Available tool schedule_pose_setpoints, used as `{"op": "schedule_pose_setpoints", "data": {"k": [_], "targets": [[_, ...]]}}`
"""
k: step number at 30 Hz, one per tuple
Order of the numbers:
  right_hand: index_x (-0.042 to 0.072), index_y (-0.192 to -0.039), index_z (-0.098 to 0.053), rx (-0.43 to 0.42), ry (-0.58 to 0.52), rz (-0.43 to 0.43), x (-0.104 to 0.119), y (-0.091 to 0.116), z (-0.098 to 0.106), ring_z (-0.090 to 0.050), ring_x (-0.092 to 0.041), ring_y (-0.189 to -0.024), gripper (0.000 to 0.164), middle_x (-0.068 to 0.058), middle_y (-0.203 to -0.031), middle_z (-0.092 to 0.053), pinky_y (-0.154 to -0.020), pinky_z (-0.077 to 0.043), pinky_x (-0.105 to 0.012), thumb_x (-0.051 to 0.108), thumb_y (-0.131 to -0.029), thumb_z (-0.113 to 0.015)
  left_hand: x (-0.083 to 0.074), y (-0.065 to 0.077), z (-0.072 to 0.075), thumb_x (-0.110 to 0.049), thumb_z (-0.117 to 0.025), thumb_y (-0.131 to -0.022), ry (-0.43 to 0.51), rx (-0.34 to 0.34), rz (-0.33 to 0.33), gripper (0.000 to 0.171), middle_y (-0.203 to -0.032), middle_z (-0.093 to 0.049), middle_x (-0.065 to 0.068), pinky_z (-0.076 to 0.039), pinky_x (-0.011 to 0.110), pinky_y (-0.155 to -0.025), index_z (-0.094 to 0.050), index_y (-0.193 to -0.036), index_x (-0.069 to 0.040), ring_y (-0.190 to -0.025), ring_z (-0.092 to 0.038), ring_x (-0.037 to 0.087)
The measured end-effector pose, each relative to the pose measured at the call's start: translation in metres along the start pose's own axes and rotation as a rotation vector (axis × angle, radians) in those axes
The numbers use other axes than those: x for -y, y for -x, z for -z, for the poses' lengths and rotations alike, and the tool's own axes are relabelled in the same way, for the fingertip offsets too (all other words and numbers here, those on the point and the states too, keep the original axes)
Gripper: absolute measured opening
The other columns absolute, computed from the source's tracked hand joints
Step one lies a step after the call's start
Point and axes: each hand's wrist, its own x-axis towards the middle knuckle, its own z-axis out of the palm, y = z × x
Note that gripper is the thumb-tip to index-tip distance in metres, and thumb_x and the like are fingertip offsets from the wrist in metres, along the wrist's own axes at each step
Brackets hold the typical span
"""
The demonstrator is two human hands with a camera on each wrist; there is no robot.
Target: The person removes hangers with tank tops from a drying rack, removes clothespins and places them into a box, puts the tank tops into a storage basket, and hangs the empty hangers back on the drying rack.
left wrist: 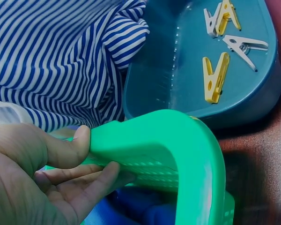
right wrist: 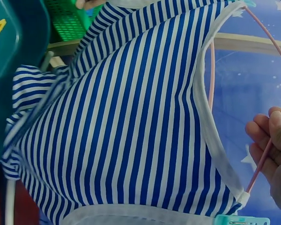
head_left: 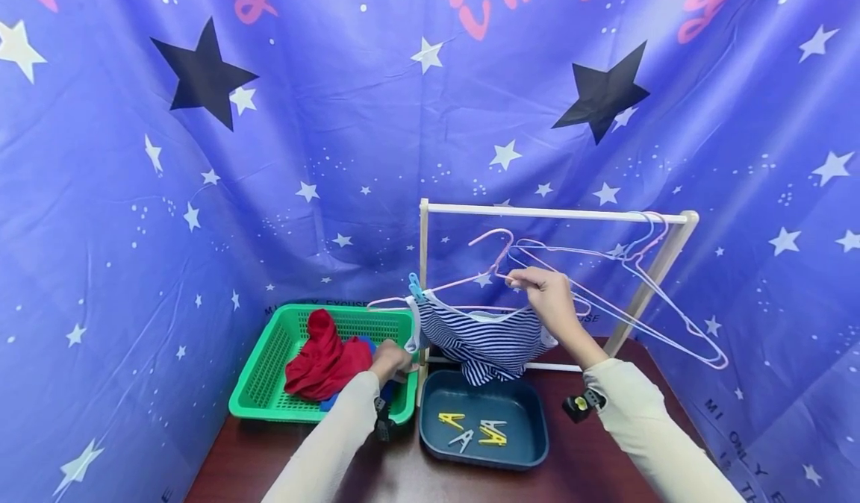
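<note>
My right hand pinches the sloping arm of a pink clothes hanger, close to its hook. On the hanger is a navy-and-white striped top, its white neckline facing up. A blue clothespin clips its left shoulder; in the right wrist view a teal clothespin sits at the other shoulder. Over at the green basket, my left hand holds the rim, thumb on top and fingers underneath, as the left wrist view shows. Red cloth and blue cloth lie in the basket.
A dark teal tray with several yellow and grey clothespins stands at the front of the brown table. Behind it rises a white rack, with more hangers hooked at its right end. Starry blue cloth surrounds the table.
</note>
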Motion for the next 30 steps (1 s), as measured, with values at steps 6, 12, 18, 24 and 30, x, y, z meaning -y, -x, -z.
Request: {"op": "schedule_pose_setpoints", "data": {"k": [6, 12, 18, 24, 30], "targets": [[-0.001, -0.089, -0.08, 0.04, -0.033, -0.068, -0.01, 0.01, 0.002, -0.074, -0.009, -0.078, 0.011, -0.015, -0.083, -0.078, -0.073, -0.043, 0.002, -0.009, -0.084, -0.074, 0.005, -0.001, -0.003, 0.015, -0.071, -0.078, 0.016, -0.015, -0.023, 0.023, -0.081, -0.056, 0.011, -0.062, 0.033, -0.058, -0.054, -0.079, -0.001, -0.069, -0.072, 0.025], [-0.001, -0.089, -0.08, 0.069, 0.002, -0.089, -0.015, 0.011, 0.005, -0.075, -0.022, -0.079, 0.012, -0.015, -0.085, -0.078, -0.067, -0.041, -0.001, -0.009, -0.083, -0.074, 0.007, 0.004, -0.001, 0.011, -0.077, -0.077, 0.037, -0.026, -0.051, 0.022, -0.08, -0.059, 0.013, -0.063, 0.038, -0.062, -0.058, -0.083, 0.002, -0.069, -0.071, 0.026], [0.001, -0.09, -0.081, 0.105, 0.034, -0.114, -0.015, 0.012, 0.005, -0.072, -0.013, -0.078, 0.011, -0.014, -0.087, -0.079, -0.062, -0.041, -0.008, -0.006, -0.083, -0.076, 0.011, 0.009, 0.002, 0.009, -0.075, -0.076, -0.016, 0.023, -0.151, 0.022, -0.075, -0.056, 0.009, -0.063, 0.043, -0.069, -0.055, -0.08, -0.001, -0.066, -0.064, 0.023], [-0.001, -0.093, -0.081, 0.169, 0.04, -0.141, -0.013, 0.013, 0.002, -0.074, -0.024, -0.08, 0.012, -0.016, -0.088, -0.079, -0.051, -0.037, -0.017, -0.006, -0.084, -0.074, 0.007, 0.013, 0.025, 0.007, -0.075, -0.079, 0.03, 0.137, -0.214, 0.014, -0.082, -0.06, 0.008, -0.061, 0.038, -0.076, -0.063, -0.087, 0.008, -0.062, -0.049, 0.011], [-0.002, -0.094, -0.08, 0.186, 0.042, -0.174, -0.011, 0.013, 0.001, -0.073, -0.028, -0.078, 0.012, -0.018, -0.089, -0.078, -0.045, -0.027, -0.021, -0.006, -0.085, -0.073, -0.007, 0.02, 0.061, 0.009, -0.064, -0.081, 0.081, 0.107, -0.261, 0.05, -0.122, -0.064, 0.029, -0.056, 0.041, -0.089, -0.058, -0.13, 0.015, -0.086, -0.064, 0.024]]}}
